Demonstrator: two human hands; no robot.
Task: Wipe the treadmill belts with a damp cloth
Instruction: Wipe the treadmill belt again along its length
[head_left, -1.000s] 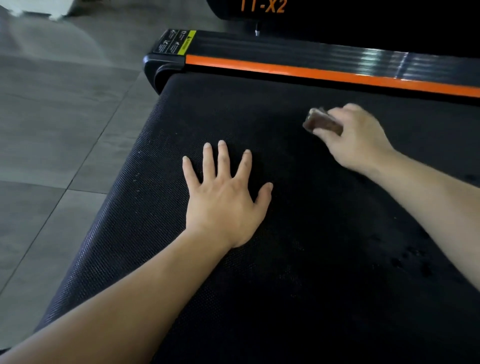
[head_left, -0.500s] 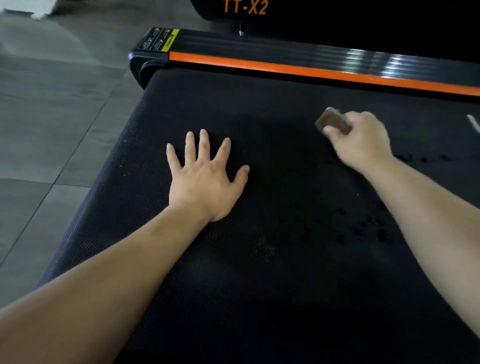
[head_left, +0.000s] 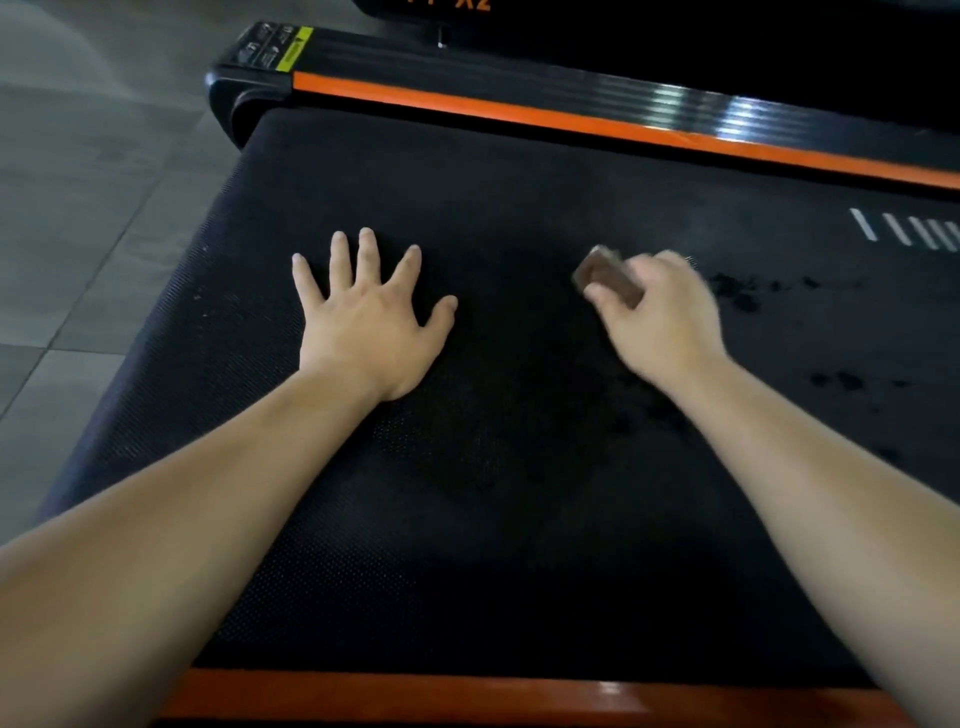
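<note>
An orange side rail (head_left: 467, 696) runs along the nearest edge of the treadmill, just under the camera. Beyond it spreads the black textured belt (head_left: 519, 519), and two bare forearms reach out over it from the bottom corners.

The left hand (head_left: 371, 327) lies flat on the belt, palm down, fingers spread wide and holding nothing. Well apart from it, to the right, the right hand (head_left: 660, 312) is curled around a small brown folded cloth (head_left: 605, 275), fingers and thumb closed on it. The cloth pokes out from the hand's far left side and appears pressed against the belt near its middle; this hand and the cloth are slightly blurred.

Dark wet-looking spots (head_left: 737, 291) dot the belt just to the right of the right hand, with more (head_left: 836, 379) beside the right forearm. A row of short white stripes (head_left: 904, 231) is printed on the belt near the right edge.

On the far side, a second orange strip (head_left: 571, 122) borders the belt, backed by a glossy black ribbed rail (head_left: 623, 88) that catches the light. At its left end sits a black end cap (head_left: 234, 98) with a yellow-and-black warning label (head_left: 283, 47). Grey floor tiles (head_left: 78, 208) stretch away to the left. Partly cut-off orange lettering (head_left: 467, 4) shows on a dark panel at the top.
</note>
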